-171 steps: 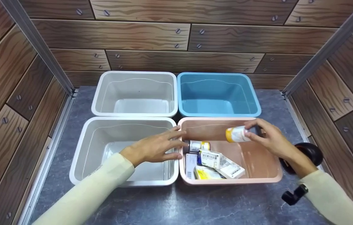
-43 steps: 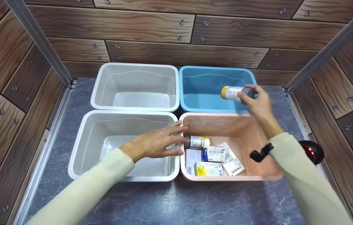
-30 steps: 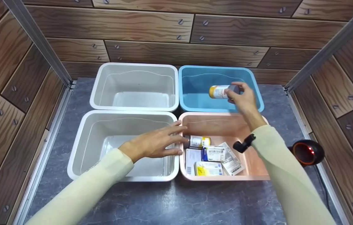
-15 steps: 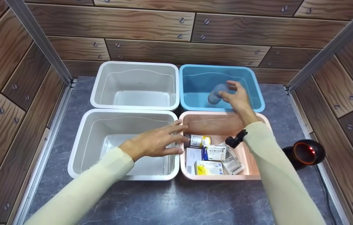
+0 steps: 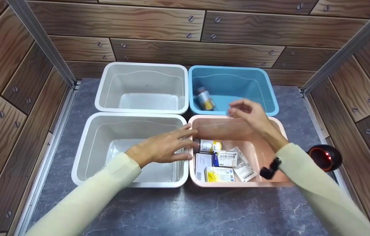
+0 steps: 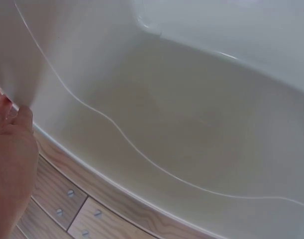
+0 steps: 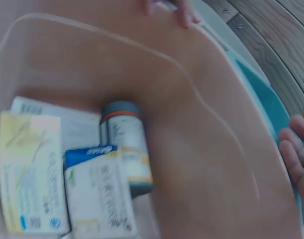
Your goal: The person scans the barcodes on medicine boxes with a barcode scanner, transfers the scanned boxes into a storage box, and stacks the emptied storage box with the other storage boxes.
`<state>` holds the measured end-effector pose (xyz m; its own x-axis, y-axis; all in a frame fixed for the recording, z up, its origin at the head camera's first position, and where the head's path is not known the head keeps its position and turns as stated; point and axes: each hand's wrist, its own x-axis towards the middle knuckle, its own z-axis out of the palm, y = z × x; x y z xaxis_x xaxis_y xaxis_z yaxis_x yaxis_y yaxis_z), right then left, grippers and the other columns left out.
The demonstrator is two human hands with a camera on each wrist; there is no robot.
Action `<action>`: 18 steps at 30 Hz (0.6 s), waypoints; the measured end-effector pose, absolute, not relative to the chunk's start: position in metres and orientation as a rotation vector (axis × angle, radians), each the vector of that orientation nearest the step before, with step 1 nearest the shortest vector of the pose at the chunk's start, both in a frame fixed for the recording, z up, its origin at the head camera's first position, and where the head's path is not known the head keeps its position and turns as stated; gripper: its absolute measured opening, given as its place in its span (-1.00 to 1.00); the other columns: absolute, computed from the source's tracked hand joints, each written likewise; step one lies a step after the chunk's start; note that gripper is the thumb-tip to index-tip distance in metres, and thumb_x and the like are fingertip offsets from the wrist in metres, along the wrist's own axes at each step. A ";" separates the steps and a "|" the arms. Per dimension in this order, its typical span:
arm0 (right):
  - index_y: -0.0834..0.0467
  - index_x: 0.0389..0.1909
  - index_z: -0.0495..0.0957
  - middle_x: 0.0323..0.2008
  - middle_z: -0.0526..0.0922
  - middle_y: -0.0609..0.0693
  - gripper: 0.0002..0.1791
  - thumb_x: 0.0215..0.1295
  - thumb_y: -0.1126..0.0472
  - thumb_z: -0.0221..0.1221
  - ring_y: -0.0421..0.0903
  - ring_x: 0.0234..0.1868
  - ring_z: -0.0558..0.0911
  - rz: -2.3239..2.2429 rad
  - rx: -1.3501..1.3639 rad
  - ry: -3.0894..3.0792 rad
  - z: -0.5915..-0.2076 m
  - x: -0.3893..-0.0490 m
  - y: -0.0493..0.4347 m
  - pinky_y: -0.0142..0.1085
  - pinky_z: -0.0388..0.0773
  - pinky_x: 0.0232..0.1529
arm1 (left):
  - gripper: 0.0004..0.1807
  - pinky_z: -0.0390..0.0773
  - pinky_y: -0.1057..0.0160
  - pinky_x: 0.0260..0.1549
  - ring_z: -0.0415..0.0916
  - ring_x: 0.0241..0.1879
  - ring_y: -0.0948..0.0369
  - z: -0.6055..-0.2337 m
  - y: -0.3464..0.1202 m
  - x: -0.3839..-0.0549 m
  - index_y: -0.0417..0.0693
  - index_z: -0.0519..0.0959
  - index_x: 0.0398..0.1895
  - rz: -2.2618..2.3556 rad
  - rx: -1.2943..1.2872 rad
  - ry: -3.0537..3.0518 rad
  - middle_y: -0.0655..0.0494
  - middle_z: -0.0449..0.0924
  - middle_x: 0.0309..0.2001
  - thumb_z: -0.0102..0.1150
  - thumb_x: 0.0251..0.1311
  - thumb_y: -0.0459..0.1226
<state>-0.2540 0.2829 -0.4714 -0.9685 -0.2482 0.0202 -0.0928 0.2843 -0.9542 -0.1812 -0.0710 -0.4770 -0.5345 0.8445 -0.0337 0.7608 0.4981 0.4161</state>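
Note:
My left hand point(image 5: 167, 146) rests with spread, nearly straight fingers on the rim between the near grey bin and the pink bin point(image 5: 240, 184). Over the back edge of the pink bin is my right hand point(image 5: 249, 113), fingers loosely bent and holding nothing. A blurred pill bottle point(image 5: 205, 99) with a yellow band lies at the left side of the blue bin point(image 5: 271, 95). Inside the pink bin, a similar bottle point(image 7: 126, 144) lies beside several medicine boxes: a blue-and-white box point(image 5: 226, 158), a yellow-and-white box point(image 5: 219, 174), a pale box point(image 5: 203, 165) and a barcoded box point(image 5: 244, 166).
Two grey bins, the near one point(image 5: 82, 150) and the far one point(image 5: 99, 88), stand on the left. A black scanner-like device point(image 5: 325, 158) with red lights sits right of the pink bin. Wood-patterned walls point(image 5: 158, 24) enclose the dark table point(image 5: 139, 209).
My right hand carried the pill bottle from the pink bin to above the blue bin and let it drop in. It has since drawn back toward me. My left hand stayed put.

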 end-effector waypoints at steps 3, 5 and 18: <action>0.36 0.23 0.64 0.09 0.79 0.21 -0.66 0.53 0.31 0.31 -0.18 0.03 0.76 -1.522 -0.437 2.449 -0.471 -0.241 0.291 -0.43 0.70 0.14 | -0.40 0.20 -0.11 0.69 -0.11 0.79 -0.07 -0.476 -0.070 -0.181 0.12 0.50 0.58 0.510 1.369 2.502 -0.07 0.16 0.74 0.06 0.66 0.14; 0.32 0.19 0.67 0.10 0.78 0.25 -0.68 0.52 0.30 0.32 -0.13 0.05 0.74 -1.320 -0.539 2.466 -0.472 -0.234 0.295 -0.43 0.68 0.13 | -0.40 0.20 -0.11 0.69 -0.13 0.79 -0.06 -0.476 -0.071 -0.181 0.12 0.49 0.59 0.507 1.364 2.499 -0.06 0.14 0.75 0.05 0.66 0.15; 0.43 0.22 0.61 0.17 0.71 0.40 -0.57 0.42 0.32 0.36 0.32 0.20 0.72 -0.789 -0.615 2.270 -0.503 -0.218 0.303 0.07 0.75 0.23 | -0.40 0.20 -0.11 0.69 -0.16 0.80 -0.04 -0.474 -0.071 -0.181 0.14 0.50 0.58 0.498 1.348 2.499 0.00 0.12 0.76 0.05 0.65 0.16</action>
<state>-0.2181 0.3026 -0.5031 -0.6795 -0.6009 -0.4209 -0.2105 0.7092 -0.6728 -0.1813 -0.0709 -0.4744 -0.5368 0.8413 -0.0632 0.7529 0.5115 0.4142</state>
